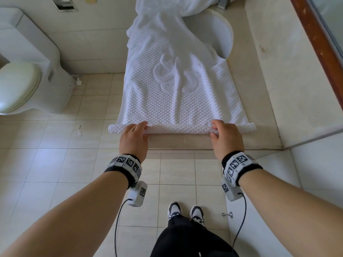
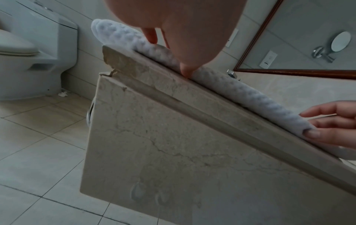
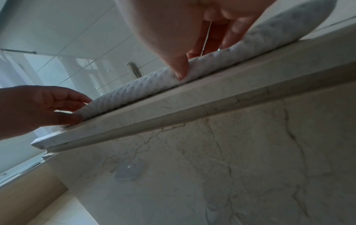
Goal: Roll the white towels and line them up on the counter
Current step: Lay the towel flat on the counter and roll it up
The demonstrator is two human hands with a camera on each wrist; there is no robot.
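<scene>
First turn of the roll, started at the tabletop's near edge

Head view: white waffle-textured towel [image 1: 178,93] lies on the beige marble tabletop [image 1: 289,101], 6 o'clock edge curled; wrist views: left hand [image 2: 173,30] and right hand [image 3: 192,30] pinch the curl — keep both level, thumbs tucking tight.

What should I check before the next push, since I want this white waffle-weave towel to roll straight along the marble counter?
1. Left hand on the roll: ok, fingers over it, thumb at its near side.
2. Right hand on the roll: ok, pinching it.
3. White waffle-weave towel flat ahead: not ok, creased and bunched toward the basin.
4. Rolled edge even: ok, runs parallel to the beige marble counter edge.
5. Roll tightness: cannot tell.
6. Finished rolls lined up: cannot tell, none visible.
</scene>
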